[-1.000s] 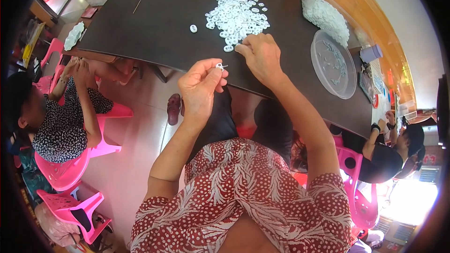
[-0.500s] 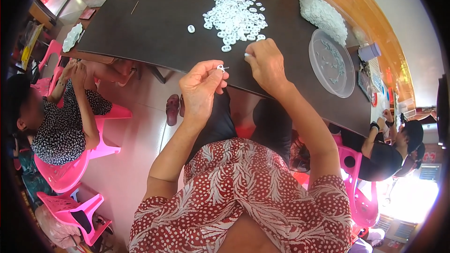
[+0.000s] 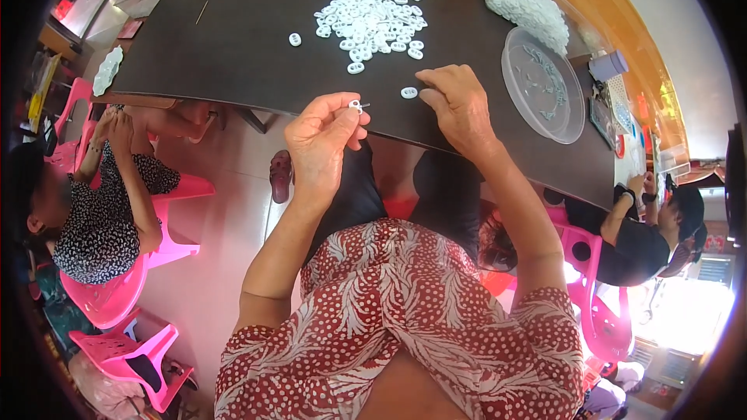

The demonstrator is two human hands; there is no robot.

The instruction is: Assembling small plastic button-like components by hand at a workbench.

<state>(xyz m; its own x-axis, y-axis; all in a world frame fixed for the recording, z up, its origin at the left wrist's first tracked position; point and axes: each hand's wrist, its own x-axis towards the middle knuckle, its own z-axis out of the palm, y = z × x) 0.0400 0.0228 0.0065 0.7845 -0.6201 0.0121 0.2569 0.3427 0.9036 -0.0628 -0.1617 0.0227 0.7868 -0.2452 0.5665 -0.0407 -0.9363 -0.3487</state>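
Between the thumb and fingers of my left hand [image 3: 320,140] is a small white plastic piece with holes [image 3: 355,106]; a thin dark screw-like pin sticks out of it to the right. My right hand [image 3: 462,109] hovers at the table's near edge, its thumb and index finger apart with nothing seen between them. Just left of those fingertips, a loose white oval piece [image 3: 409,93] lies on the dark table [image 3: 257,31]. Beyond both hands spreads a pile of similar white oval pieces [image 3: 372,19], and one stray piece [image 3: 295,40] sits to its left.
On the right are a round clear tray [image 3: 510,89] with small slender metal parts, and a clear bag of white pieces [image 3: 525,8]. A purple cup [image 3: 608,66] stands beyond the tray. Seated people are at left and right, on pink chairs [image 3: 113,295].
The white piece at my right fingertips now lies on the table, and that hand has moved slightly right with its fingers parted. My left hand still holds its piece.
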